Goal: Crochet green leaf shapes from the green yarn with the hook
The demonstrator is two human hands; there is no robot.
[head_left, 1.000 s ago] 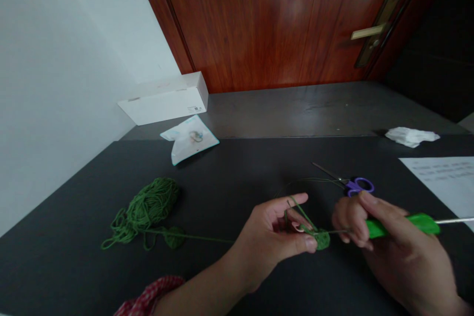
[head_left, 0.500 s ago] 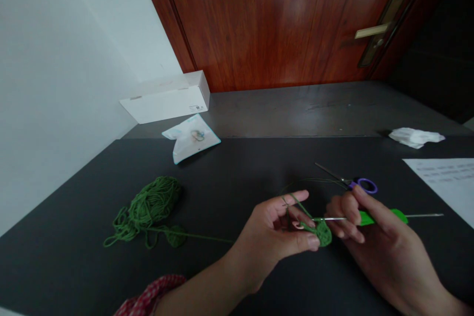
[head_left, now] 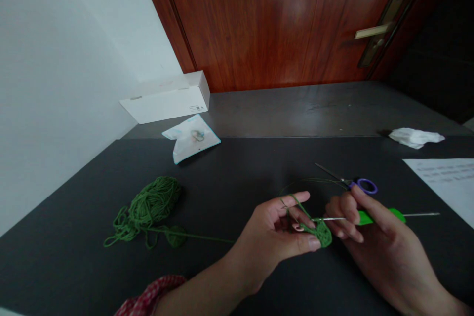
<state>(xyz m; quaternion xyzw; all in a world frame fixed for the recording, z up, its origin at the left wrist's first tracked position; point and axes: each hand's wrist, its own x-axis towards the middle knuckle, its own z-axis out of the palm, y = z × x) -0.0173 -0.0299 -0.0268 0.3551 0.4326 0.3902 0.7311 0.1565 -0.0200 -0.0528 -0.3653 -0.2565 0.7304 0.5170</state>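
A person held a hook [head_left: 335,218] at the far edge of a green crocheted piece [head_left: 324,235] above a dark counter [head_left: 240,168].
The left hand [head_left: 276,229] pinched the piece in its fingertip grip; the right hand [head_left: 381,237] clamped its grip on the hook's handle [head_left: 365,217]. Room stretched left toward a skein [head_left: 155,202]; scissors [head_left: 348,183], more hidden than a second earlier, crowded the right hand's far side.

Hands [head_left: 274,232] nearly together, left index finger [head_left: 301,196] straight, right fingers [head_left: 347,207] bent.

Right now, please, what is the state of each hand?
Left hand: closed in a pinch, holding the small green yarn piece.
Right hand: closed, holding the green-handled metal tool.
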